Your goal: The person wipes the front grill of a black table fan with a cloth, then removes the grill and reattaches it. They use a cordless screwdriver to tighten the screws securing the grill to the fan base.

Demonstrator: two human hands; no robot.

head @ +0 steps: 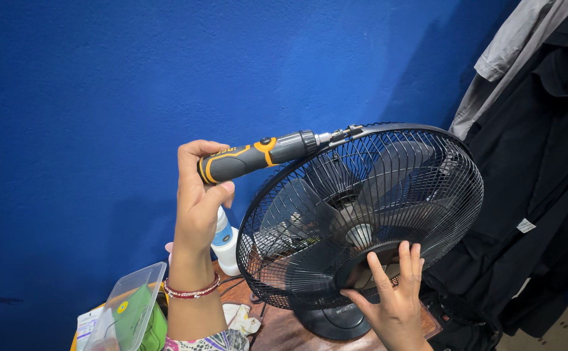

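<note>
Now your left hand (pixel 199 195) is closed around the grip of a grey and yellow electric screwdriver (pixel 258 156), and you hold it raised with the tip pointing to the right. The tip of the screwdriver touches a small clip (pixel 345 134) on the top rim of the fan guard (pixel 362 214). The fan stands upright on the wooden worktop (pixel 277 328), on its dark round base (pixel 332 322), and the guard is tilted a little backward. Through the black wires you can see the grey blades (pixel 394 169).

Your right hand (pixel 394 296) is open, with the fingers spread, and it rests flat against the lower front part of the guard, near the middle cap; it grips nothing.

Just behind your left wrist stands a white bottle (pixel 225 244). At the lower left is a clear plastic box (pixel 124 309). Behind everything is a blue wall (pixel 102 84), and on the right dark clothes (pixel 544 162) are hanging.
</note>
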